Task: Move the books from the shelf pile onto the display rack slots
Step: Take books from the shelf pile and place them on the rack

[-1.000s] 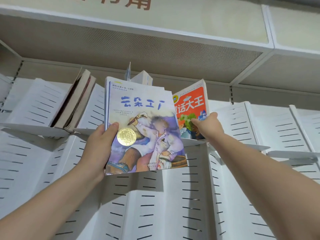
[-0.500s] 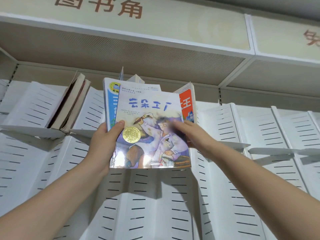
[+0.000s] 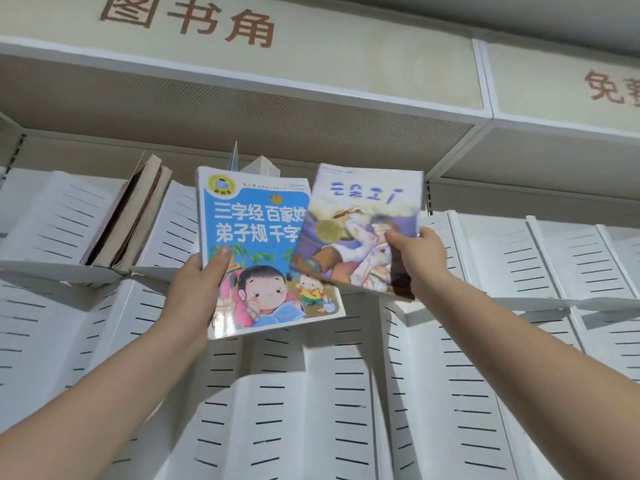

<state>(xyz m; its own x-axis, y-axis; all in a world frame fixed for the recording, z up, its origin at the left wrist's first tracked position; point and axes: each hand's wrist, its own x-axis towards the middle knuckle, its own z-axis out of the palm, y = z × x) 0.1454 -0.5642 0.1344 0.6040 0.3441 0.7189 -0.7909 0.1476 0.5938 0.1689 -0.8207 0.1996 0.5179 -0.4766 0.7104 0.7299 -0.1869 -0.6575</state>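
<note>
White sheet-metal display rack [image 3: 433, 393] panels, folded in angled sections and pierced with rows of short dark slots, filled the background beneath a perforated canopy. Left hand [image 3: 194, 289] was closed on a glossy blue-covered book [image 3: 249, 237] — thumb on its front cover, lower left edge. Right hand [image 3: 420, 259] gripped a thin purple picture book [image 3: 356, 230] by its right edge, tilted, blurred, overlapping the blue cover. Two worn, yellowed books [image 3: 138, 216] leaned in an upper-left slot — spines inward.
</note>
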